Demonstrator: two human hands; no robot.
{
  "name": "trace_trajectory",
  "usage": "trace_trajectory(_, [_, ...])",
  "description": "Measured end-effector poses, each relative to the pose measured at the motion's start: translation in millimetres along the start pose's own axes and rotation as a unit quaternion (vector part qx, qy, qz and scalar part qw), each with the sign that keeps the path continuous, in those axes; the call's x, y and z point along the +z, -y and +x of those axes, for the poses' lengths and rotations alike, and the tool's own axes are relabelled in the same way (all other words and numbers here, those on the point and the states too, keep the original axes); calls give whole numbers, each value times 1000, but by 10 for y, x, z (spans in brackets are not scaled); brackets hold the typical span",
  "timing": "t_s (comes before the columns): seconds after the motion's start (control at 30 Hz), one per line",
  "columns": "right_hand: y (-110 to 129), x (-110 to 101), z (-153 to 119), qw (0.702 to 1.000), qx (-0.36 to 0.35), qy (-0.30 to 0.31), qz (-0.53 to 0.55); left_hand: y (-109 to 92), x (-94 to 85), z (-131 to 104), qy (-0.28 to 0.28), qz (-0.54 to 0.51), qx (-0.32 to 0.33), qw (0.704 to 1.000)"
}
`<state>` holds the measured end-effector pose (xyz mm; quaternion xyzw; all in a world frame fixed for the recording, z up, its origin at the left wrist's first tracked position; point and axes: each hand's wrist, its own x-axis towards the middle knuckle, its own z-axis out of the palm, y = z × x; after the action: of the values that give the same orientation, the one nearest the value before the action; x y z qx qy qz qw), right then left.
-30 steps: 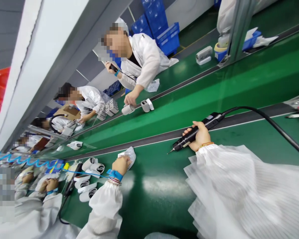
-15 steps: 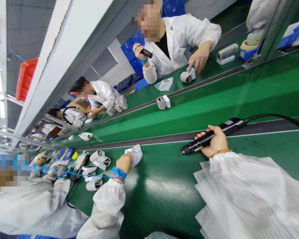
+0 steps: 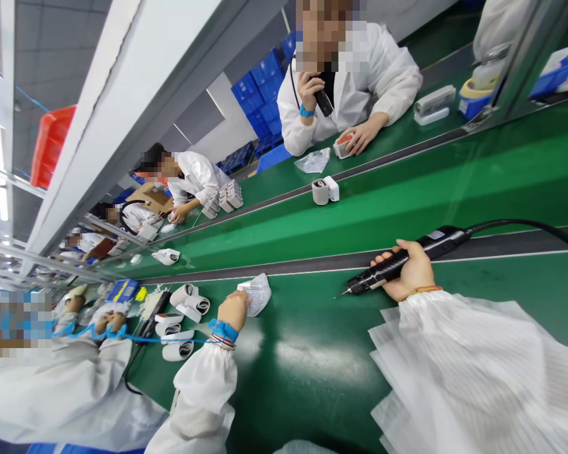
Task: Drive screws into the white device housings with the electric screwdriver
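Observation:
My right hand (image 3: 414, 271) is wrapped round a black electric screwdriver (image 3: 383, 270), whose thin bit points left just above the green worktop (image 3: 312, 353). On the worktop's far side lies a clear plastic bag (image 3: 258, 295) of small shiny pieces. My left hand (image 3: 233, 309), with a blue wrist strap (image 3: 224, 331), is at the bag's left edge. Its fingers are curled together and their tips are hidden, so what they pinch cannot be made out. Left of this hand stand several grey-and-white cuff-like devices (image 3: 194, 302).
A green conveyor belt (image 3: 407, 189) runs past the worktop, carrying a rolled cuff device (image 3: 324, 190). Across it a co-worker (image 3: 350, 88) holds a dark tool. Another person's white sleeve (image 3: 76, 391) is close on my left. A blue coiled cord (image 3: 146, 339) reaches my wrist strap.
My left hand has drawn back slightly left from the bag. The belt's device has shifted right. The co-worker opposite has turned a device and brought the dark tool nearer. My right hand is nearly still.

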<state>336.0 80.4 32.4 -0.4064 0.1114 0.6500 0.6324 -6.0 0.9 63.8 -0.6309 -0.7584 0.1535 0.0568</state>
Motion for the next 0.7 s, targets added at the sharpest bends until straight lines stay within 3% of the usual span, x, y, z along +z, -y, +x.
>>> trace_trajectory(0.13, [-10, -2, 16, 1000, 6, 8, 5, -274, -80, -120, -51, -35, 26, 998])
trace_trajectory(0.33, [-12, -15, 1, 999, 14, 30, 9, -1209, 49, -196, -25, -119, 199, 973])
trace_trajectory(0.43, [-14, -19, -10, 999, 14, 37, 15, -1526, 120, -141, -28, -156, 246, 956])
trace_trajectory(0.53, [-23, -20, -14, 999, 10, 38, 24, -1652, 153, -89, -50, -218, 277, 934])
trace_trajectory(0.7, [-35, -25, -9, 999, 8, 25, 27, -1672, 218, -59, -93, -283, 290, 909])
